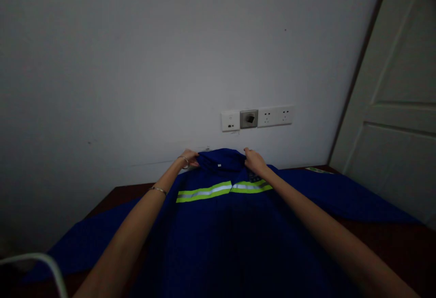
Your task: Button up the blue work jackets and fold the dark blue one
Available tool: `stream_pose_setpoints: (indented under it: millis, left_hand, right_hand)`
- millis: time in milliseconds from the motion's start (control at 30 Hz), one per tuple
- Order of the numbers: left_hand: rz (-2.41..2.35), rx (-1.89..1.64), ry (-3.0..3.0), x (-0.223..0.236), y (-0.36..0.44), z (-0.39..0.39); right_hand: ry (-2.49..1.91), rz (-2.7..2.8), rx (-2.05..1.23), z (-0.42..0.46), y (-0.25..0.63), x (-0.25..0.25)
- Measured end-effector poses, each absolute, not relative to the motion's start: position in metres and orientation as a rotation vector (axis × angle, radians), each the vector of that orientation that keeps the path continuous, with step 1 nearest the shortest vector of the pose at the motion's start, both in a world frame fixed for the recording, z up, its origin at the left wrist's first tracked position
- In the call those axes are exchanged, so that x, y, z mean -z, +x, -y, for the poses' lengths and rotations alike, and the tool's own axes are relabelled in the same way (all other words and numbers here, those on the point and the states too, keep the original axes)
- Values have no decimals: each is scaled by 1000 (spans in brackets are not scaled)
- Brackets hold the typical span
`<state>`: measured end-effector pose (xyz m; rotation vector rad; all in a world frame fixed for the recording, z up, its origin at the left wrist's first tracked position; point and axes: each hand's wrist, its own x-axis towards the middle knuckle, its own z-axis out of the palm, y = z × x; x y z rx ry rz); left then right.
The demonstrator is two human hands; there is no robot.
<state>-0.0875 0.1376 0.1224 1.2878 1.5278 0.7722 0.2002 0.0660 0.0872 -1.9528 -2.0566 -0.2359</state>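
Note:
A dark blue work jacket (204,216) with yellow-green and silver reflective strips across its chest lies spread out, front side up, its sleeves stretched to both sides. My left hand (190,157) pinches the left end of its collar (223,155). At the collar's right end, my right hand (255,161) has its fingers closed on the cloth. Between the hands the collar stands slightly raised, and a small white label shows inside it. Shadow darkens the lower part of the jacket.
The dark red-brown table (119,192) meets a pale wall (136,71) at the back. Sockets and switch plates (274,116) sit on the wall just above. A panelled door (395,89) stands at right, and a white curved tube (41,257) is at lower left.

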Motion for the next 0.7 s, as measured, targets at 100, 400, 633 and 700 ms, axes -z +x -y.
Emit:
stream_pose_setpoints:
  millis: [100,400,633,700]
  left_hand:
    - [-1513,-791,1248,-127,-84,-142]
    - [-1383,-800,1182,-132,-70,-141]
    - [-1239,-796,1118,-124,-77,-138]
    - [-1204,-797,1106,-120,-84,-137]
  right_hand:
    - [-2001,2101,185,-66,203,-82]
    - [-1955,2075,364,-72,156,-70]
    - [-1809,2361,529,-83,154,-71]
    - [-1786,2403,499,-84,166,-74]
